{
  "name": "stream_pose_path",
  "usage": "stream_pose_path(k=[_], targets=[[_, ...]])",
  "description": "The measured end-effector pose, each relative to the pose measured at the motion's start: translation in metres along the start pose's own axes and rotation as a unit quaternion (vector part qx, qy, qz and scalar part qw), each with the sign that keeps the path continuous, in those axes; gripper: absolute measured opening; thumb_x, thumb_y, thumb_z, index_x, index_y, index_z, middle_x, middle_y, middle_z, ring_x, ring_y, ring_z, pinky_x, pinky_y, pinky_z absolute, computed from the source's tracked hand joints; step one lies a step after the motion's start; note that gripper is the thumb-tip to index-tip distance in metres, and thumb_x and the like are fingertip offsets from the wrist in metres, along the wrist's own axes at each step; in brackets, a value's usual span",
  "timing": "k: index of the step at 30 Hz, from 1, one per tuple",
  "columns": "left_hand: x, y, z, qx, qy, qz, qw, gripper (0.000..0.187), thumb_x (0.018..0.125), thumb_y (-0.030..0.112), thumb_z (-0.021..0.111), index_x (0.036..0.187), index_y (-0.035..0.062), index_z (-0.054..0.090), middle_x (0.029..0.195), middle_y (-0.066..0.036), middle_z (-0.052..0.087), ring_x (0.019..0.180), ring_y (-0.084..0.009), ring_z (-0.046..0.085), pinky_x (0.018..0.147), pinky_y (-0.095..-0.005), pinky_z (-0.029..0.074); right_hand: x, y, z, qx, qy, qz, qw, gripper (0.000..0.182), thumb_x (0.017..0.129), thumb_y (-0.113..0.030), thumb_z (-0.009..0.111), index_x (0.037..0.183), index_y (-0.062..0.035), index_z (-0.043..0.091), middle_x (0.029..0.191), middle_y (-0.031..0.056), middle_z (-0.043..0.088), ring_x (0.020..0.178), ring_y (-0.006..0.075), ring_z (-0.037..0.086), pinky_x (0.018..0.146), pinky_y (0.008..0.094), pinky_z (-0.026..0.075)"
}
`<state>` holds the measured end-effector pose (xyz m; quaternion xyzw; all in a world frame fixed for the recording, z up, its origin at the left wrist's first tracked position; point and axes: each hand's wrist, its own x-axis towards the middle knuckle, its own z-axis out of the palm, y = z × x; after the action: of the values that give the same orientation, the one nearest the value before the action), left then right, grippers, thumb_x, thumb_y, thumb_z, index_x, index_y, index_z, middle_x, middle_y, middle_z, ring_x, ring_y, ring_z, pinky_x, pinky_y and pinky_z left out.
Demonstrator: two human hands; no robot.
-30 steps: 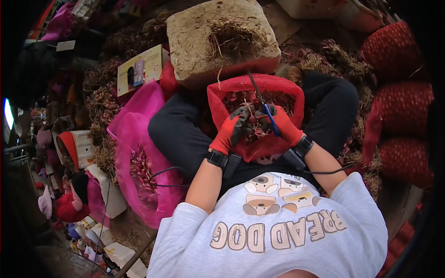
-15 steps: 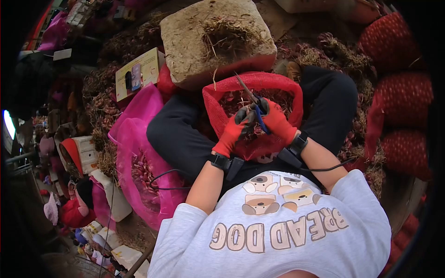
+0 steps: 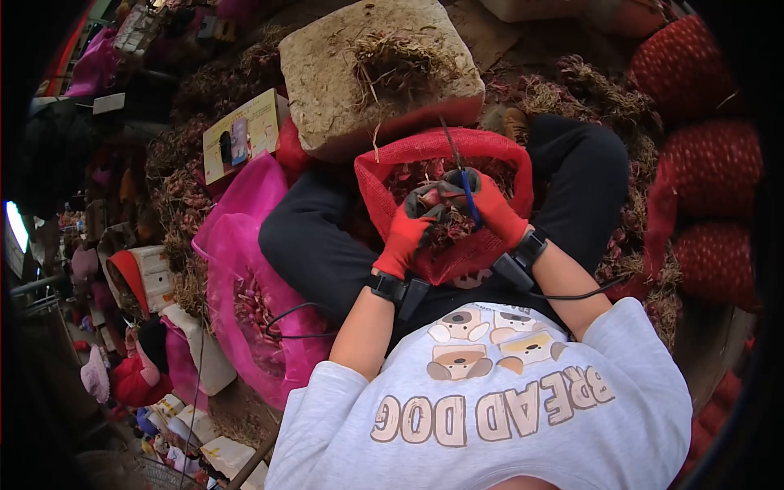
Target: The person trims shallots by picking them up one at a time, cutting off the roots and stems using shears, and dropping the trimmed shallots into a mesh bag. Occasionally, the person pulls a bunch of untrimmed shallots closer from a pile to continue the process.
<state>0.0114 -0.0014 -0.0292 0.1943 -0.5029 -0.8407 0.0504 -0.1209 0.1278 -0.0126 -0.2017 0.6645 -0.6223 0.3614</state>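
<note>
Both hands wear red gloves with dark grey fingers, over an open red mesh sack (image 3: 381, 208) of shallots (image 3: 447, 233) between the legs. My left hand (image 3: 414, 219) is closed round a reddish shallot (image 3: 430, 197). My right hand (image 3: 482, 202) is shut on blue-handled scissors (image 3: 467, 194), whose blades point away from the body, close together. Its fingertips lie beside the shallot, close to my left hand. Dark bands with boxes and cables sit on both wrists.
A foam block (image 3: 327, 82) with dry stalks (image 3: 400, 57) stands beyond the sack. A pink mesh bag (image 3: 224, 302) of shallots lies at left, near a yellow box (image 3: 265, 122) bearing a phone (image 3: 238, 140). Full red sacks (image 3: 714, 171) line the right; shallot heaps surround the legs.
The scissors have swung from pointing up-left to nearly upright, and their blades look closer together. My left hand has turned slightly, and the shallot now shows at its fingertips.
</note>
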Motion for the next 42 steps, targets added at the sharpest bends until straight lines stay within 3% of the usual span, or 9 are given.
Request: stream_pose_path(k=[4,16,19,22,25,29,37,39,42], targets=[[0.002,-0.027,-0.017,0.096,0.009,0.0,0.995,0.035,0.09,0.003,0.056,0.125,0.0047,0.051,0.111,-0.006,0.061,0.093,-0.0138,0.061,0.079,-0.0264,0.052,-0.003,-0.013,0.0,-0.077,-0.073,0.023,0.994,0.025,0.077,-0.015,0.07,0.095,-0.0017,0.061,0.086,0.0061,0.066,0.079,0.0125,0.061,0.073,0.0292,0.048],[0.002,0.012,0.023,-0.249,-0.078,-0.048,0.964,0.035,0.099,0.024,0.046,0.129,0.0074,0.047,0.122,-0.007,0.057,0.108,-0.0143,0.056,0.088,-0.0257,0.047,-0.006,-0.015,-0.004,0.384,-0.079,0.123,0.912,0.026,0.081,-0.013,0.062,0.103,-0.0006,0.057,0.079,0.0066,0.06,0.061,0.0144,0.059,0.054,0.0266,0.05],[-0.002,-0.015,0.003,-0.351,0.065,-0.063,0.932,0.034,0.099,0.026,0.045,0.129,0.0087,0.048,0.12,-0.004,0.056,0.108,-0.0124,0.055,0.086,-0.026,0.047,-0.003,-0.025,-0.008,0.361,-0.078,0.142,0.918,0.027,0.081,-0.017,0.065,0.101,-0.0004,0.058,0.081,0.0064,0.063,0.064,0.0156,0.06,0.059,0.0269,0.05],[-0.006,-0.013,0.002,-0.305,0.059,-0.031,0.95,0.034,0.098,0.029,0.046,0.126,0.0101,0.049,0.117,-0.002,0.058,0.107,-0.0119,0.056,0.085,-0.0262,0.046,-0.001,-0.018,0.003,-0.041,0.001,-0.064,0.997,0.029,0.082,-0.021,0.068,0.099,0.0005,0.059,0.084,0.0056,0.065,0.07,0.0159,0.063,0.065,0.0271,0.05],[0.002,-0.004,0.016,-0.265,-0.013,-0.016,0.964,0.036,0.097,0.031,0.049,0.126,0.0095,0.049,0.112,-0.001,0.06,0.108,-0.0115,0.055,0.083,-0.0275,0.047,0.001,0.005,0.012,-0.096,-0.012,-0.028,0.995,0.028,0.083,-0.022,0.068,0.097,0.0011,0.06,0.087,0.0046,0.066,0.076,0.0144,0.063,0.069,0.0273,0.049],[-0.003,0.012,0.002,0.128,0.009,-0.079,0.989,0.035,0.096,0.031,0.049,0.123,0.0076,0.051,0.109,0.0,0.061,0.093,-0.0102,0.058,0.073,-0.0248,0.048,-0.01,-0.035,0.003,0.143,-0.081,0.095,0.982,0.02,0.084,-0.016,0.064,0.097,-0.0021,0.063,0.081,0.0056,0.065,0.062,0.0103,0.059,0.058,0.0256,0.049],[-0.007,0.039,0.012,0.107,-0.024,-0.143,0.984,0.025,0.098,0.026,0.05,0.115,0.0092,0.056,0.098,0.004,0.059,0.074,-0.0021,0.053,0.061,-0.0191,0.043,-0.009,-0.019,-0.002,0.156,-0.093,0.106,0.978,0.028,0.084,-0.014,0.059,0.109,0.0003,0.058,0.075,0.0039,0.06,0.054,0.0088,0.054,0.045,0.0225,0.043],[-0.003,0.027,0.01,0.142,-0.046,-0.034,0.988,0.024,0.097,0.027,0.051,0.114,0.0102,0.056,0.095,0.005,0.059,0.074,-0.0033,0.053,0.061,-0.0195,0.044,-0.011,-0.026,-0.002,0.252,-0.081,0.145,0.953,0.031,0.084,-0.014,0.059,0.111,0.0007,0.057,0.073,0.003,0.058,0.053,0.0088,0.052,0.045,0.0225,0.043],[-0.004,0.025,0.016,-0.157,0.036,-0.052,0.986,0.023,0.097,0.029,0.052,0.111,0.0109,0.055,0.09,0.005,0.056,0.074,-0.0052,0.052,0.064,-0.02,0.044,-0.004,-0.025,-0.006,0.393,-0.095,0.157,0.901,0.027,0.084,-0.013,0.059,0.108,0.0007,0.057,0.069,0.0002,0.052,0.05,0.0077,0.047,0.045,0.022,0.041]])
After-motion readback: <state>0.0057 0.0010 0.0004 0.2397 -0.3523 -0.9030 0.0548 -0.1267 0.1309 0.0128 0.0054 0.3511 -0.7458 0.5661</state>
